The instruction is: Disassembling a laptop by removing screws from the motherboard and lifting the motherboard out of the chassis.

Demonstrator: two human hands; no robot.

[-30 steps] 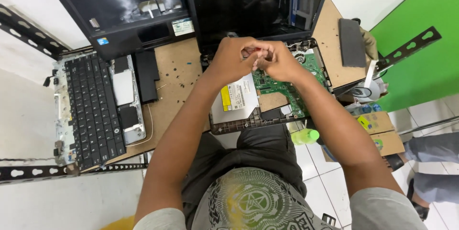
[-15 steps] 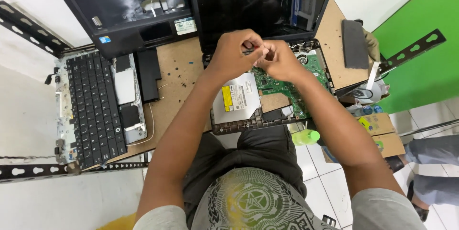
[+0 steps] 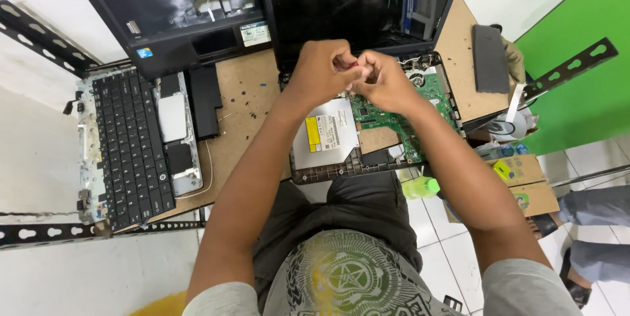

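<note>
Both hands are raised together over the opened laptop base [image 3: 367,139], which sits at the near edge of the brown counter [image 3: 246,103] and overhangs it toward the person's lap. The left hand [image 3: 325,70] and right hand [image 3: 387,83] touch at the fingertips, fingers pinched together on a small red-tipped item [image 3: 355,64], too small to identify. Directly below them lie the green circuit board [image 3: 394,116] and a silver optical drive [image 3: 325,133] bearing a yellow rectangular label and a white one.

Left of the hands, bare counter lies open as far as a detached keyboard panel [image 3: 131,145] at the left edge. A black laptop shell [image 3: 177,7] with small blue and white stickers occupies the far side. Right of the counter, two cardboard boxes [image 3: 525,181] with yellow labels sit on the tiled floor beside a green bottle [image 3: 420,187].
</note>
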